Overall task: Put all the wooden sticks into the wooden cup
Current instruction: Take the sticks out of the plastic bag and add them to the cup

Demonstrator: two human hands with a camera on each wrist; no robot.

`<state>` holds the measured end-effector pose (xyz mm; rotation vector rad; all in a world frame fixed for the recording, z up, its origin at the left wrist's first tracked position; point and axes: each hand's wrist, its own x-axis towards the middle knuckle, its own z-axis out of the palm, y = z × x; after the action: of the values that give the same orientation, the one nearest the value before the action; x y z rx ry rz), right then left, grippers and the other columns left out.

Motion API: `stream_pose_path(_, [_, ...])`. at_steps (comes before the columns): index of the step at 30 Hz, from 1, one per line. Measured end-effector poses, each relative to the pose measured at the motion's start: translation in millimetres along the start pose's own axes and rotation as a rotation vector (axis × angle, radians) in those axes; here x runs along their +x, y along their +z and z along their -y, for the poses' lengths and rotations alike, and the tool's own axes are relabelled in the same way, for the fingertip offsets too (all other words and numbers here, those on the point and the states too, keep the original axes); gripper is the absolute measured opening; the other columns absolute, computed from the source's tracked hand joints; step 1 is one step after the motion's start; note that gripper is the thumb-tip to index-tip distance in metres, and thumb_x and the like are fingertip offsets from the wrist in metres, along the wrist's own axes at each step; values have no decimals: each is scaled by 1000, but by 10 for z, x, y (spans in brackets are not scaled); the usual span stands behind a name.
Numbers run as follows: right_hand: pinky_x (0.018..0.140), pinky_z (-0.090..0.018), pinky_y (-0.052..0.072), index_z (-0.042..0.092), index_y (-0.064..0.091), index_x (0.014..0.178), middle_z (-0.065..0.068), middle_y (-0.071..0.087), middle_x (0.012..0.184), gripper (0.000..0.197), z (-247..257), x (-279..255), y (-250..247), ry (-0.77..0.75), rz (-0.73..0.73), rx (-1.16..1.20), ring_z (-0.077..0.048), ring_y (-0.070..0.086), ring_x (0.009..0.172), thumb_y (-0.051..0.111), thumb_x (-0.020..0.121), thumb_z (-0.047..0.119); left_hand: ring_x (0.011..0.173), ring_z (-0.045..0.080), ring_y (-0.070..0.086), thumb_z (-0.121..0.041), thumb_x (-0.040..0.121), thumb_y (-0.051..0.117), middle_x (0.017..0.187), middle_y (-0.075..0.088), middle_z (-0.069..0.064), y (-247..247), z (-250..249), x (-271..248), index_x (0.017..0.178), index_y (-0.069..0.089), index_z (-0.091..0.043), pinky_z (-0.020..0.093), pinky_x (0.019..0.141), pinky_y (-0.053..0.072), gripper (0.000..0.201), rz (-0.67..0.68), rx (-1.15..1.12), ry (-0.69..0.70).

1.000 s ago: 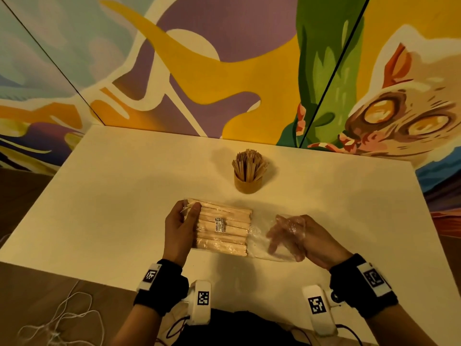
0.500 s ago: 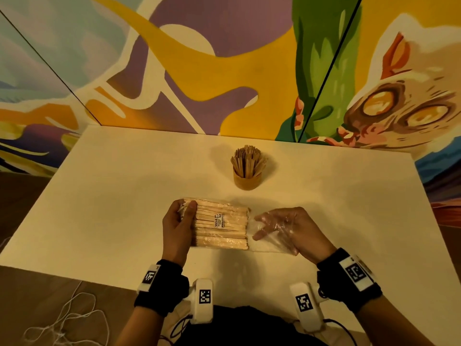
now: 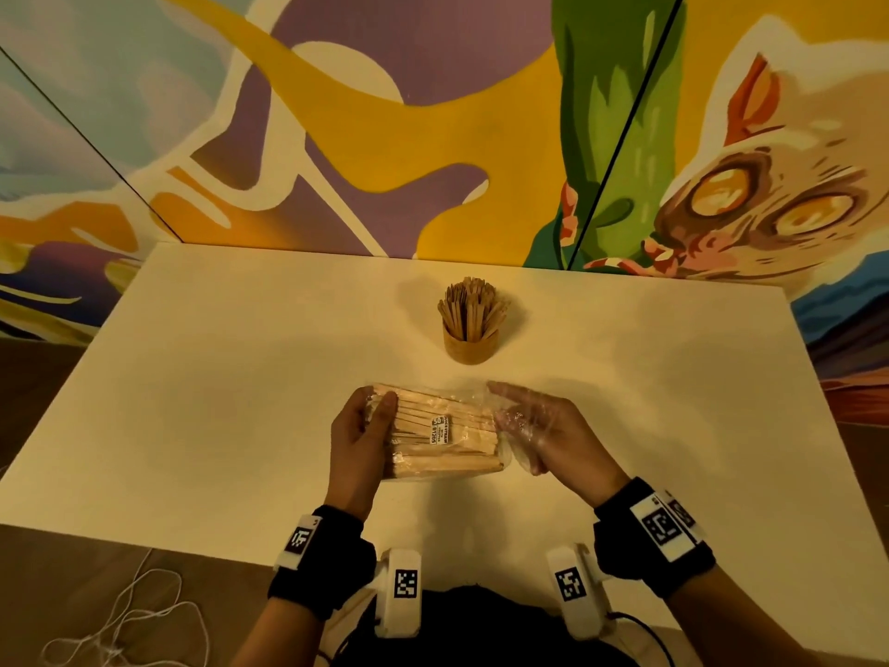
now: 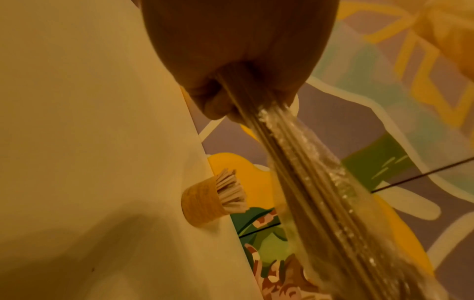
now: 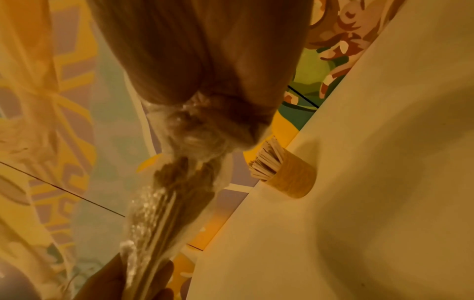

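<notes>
A pack of wooden sticks (image 3: 435, 438) in a clear plastic bag (image 3: 517, 452) is held just above the white table (image 3: 192, 377), in front of me. My left hand (image 3: 363, 438) grips the pack's left end, fingers curled over the top. My right hand (image 3: 534, 426) is inside the bag's open mouth, fingers and thumb curved round the sticks' right ends. In the right wrist view plastic covers the fingers (image 5: 202, 132) where they meet the sticks (image 5: 164, 213). The wooden cup (image 3: 469, 346) stands behind the pack, upright, with several sticks (image 3: 471, 305) fanned out of it.
A painted wall (image 3: 433, 137) rises straight behind the table's far edge. White cord (image 3: 120, 618) lies on the floor at the near left. The cup (image 4: 202, 203) sits a hand's length past the pack.
My right hand slid left inside the bag until it reached the sticks' right ends. The pack shifted slightly toward the cup. The left hand's grip stayed as it was.
</notes>
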<state>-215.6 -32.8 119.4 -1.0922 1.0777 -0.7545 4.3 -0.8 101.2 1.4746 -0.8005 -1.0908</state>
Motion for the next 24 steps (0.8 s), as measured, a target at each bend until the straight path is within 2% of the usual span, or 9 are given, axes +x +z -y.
stream_pose_path(3, [43,-22,27,-4,64,111,-1,52,45,26,-25,11,27,-14,-62,90,-11,37,34,67,87,5,73,18,62,-11,97,53,78,63,8,75,-5,-30,90,55,-2,35,69,53,12,31,31,20])
stream_pose_path(5, [41,-19,27,-11,63,102,-5,50,43,16,-12,-1,21,-45,-119,106,-12,37,33,64,86,-5,71,19,60,-7,97,50,75,60,7,117,-39,-50,88,53,-2,32,67,51,11,57,33,17])
stream_pose_path(7, [40,-19,29,-13,63,98,-11,48,46,14,9,-16,13,-77,-165,132,-14,38,33,63,87,-4,69,19,51,-11,99,46,71,51,6,157,-58,-63,81,49,-6,33,66,43,19,66,29,13])
stream_pose_path(10, [41,-20,30,-12,63,98,-14,50,56,16,-8,-22,13,-101,-207,210,-14,40,37,63,87,1,68,19,43,-20,101,43,69,45,6,191,-42,-51,74,46,-10,36,67,36,29,14,52,44])
stream_pose_path(13, [40,-19,28,-10,63,96,-14,49,59,22,-58,-13,19,-79,-204,240,-12,37,37,67,87,9,68,18,43,-21,100,43,71,46,3,210,-12,-32,79,50,-10,35,67,36,25,-39,41,63])
stream_pose_path(16, [37,-16,26,0,65,90,-14,55,70,11,-43,-24,4,-32,-181,155,-6,36,36,61,92,10,69,16,47,-22,101,43,73,50,2,262,-30,-58,84,51,-6,32,66,38,25,89,83,76])
stream_pose_path(19, [35,-15,27,11,67,85,-9,62,76,13,-16,-47,-26,-26,-172,113,-4,38,37,57,93,8,71,14,50,-27,95,43,75,54,-1,282,-59,-56,84,54,-7,26,67,40,25,219,134,89])
stream_pose_path(22, [35,-16,28,9,69,85,-12,65,83,17,-15,-47,-45,-44,-183,102,-10,40,40,58,91,-1,70,9,54,-19,101,44,76,59,-5,262,-89,-33,88,58,-9,19,64,43,21,225,185,129])
stream_pose_path(24, [37,-17,27,2,69,89,-11,64,73,16,-18,-35,-55,-63,-206,144,-13,40,39,55,91,-7,69,10,53,-15,103,44,76,59,-4,247,-91,-7,89,58,-9,21,64,44,21,140,170,132])
